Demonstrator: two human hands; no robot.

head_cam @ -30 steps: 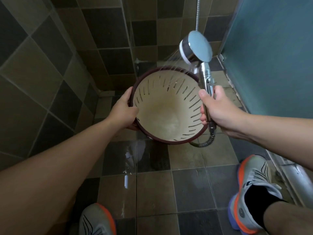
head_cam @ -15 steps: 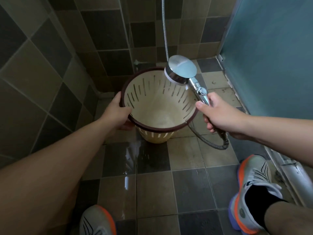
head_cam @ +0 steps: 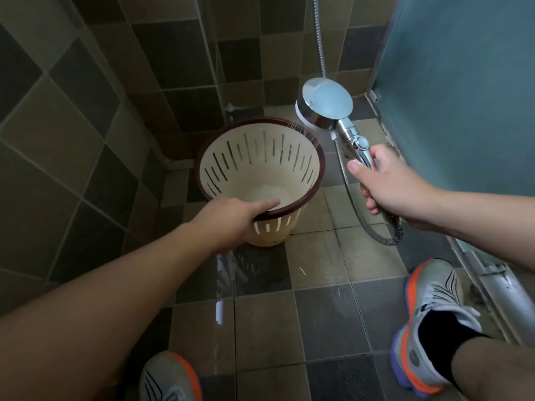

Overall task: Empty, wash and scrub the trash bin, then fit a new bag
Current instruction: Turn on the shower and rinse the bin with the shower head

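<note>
A cream slotted trash bin (head_cam: 260, 160) with a dark red rim stands tilted on the tiled floor, its open mouth facing me. My left hand (head_cam: 231, 217) grips the near rim, thumb inside the bin. My right hand (head_cam: 388, 183) holds the chrome handle of a shower head (head_cam: 324, 104) up and to the right of the bin. Thin water jets run from the shower head down onto the bin's right rim. Water pools pale in the bin's bottom.
Dark checkered tile walls close in on the left and behind the bin. A teal glass door (head_cam: 463, 82) and its metal floor rail (head_cam: 492, 287) run along the right. The shower hose (head_cam: 320, 39) hangs behind. My two shoes (head_cam: 434, 308) stand on the wet floor (head_cam: 318, 261).
The bin came down from being held up to resting on the floor. My left hand shifted from its left side to the near rim. The shower head swung from over the bin to its right.
</note>
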